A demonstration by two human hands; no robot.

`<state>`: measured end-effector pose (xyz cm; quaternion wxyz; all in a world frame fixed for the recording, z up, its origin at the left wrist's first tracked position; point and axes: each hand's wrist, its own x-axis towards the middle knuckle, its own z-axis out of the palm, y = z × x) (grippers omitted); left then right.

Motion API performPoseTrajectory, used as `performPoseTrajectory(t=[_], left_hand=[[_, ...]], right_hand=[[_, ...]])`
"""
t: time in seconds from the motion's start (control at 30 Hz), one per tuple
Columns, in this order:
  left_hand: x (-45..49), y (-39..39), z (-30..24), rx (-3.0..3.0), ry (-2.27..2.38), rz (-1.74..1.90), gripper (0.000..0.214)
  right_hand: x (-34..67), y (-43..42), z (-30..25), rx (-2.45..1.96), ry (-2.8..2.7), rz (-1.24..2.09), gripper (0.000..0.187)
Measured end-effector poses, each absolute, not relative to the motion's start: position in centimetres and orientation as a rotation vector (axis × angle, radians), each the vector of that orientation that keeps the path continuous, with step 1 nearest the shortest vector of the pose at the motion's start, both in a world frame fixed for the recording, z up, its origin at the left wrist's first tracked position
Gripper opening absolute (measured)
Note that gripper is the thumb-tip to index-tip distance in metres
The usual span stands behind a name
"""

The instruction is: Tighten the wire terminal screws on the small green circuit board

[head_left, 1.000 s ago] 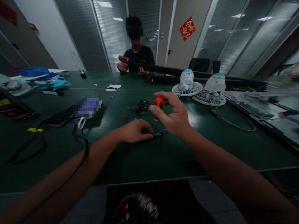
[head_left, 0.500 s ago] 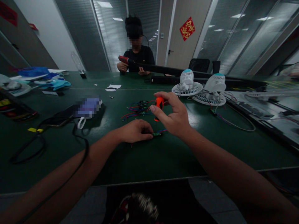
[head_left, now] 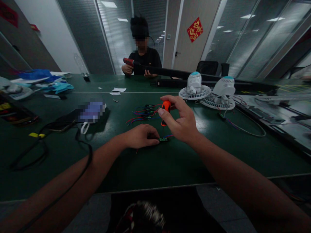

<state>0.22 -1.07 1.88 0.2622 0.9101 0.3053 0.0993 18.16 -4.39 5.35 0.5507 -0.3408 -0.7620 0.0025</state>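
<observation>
A small green circuit board (head_left: pixel 163 139) with red and blue wires lies on the green table. My left hand (head_left: pixel 143 136) grips its left end between thumb and fingers, closed. Above the board, my right hand (head_left: pixel 181 119) is closed round the orange-and-black handle of a screwdriver (head_left: pixel 166 111), held upright. Its thin shaft points down at the board; whether the tip touches cannot be made out. Just beyond my left hand lies a group of wired circuit boards (head_left: pixel 148 111) with red and blue leads.
Two white fan heads (head_left: pixel 218 94) stand at the right, near a long black bar (head_left: pixel 184 72). Across the table a person (head_left: pixel 145 58) holds a red power tool (head_left: pixel 128 61). A phone (head_left: pixel 63 121) and a black cable (head_left: pixel 46 152) lie left; the cable crosses my left forearm.
The screwdriver handle has turned slightly in my right fingers, and my right thumb has shifted a little to the right. My left hand and the board stay where they were.
</observation>
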Motion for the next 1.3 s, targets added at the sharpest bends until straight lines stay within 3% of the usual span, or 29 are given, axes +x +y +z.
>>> performPoseTrajectory(t=[1.3], left_hand=[[0.24, -0.97, 1.77, 2.449, 0.833, 0.245, 0.024]], right_hand=[[17.99, -4.53, 5.71, -0.760, -1.770, -0.011, 0.020]])
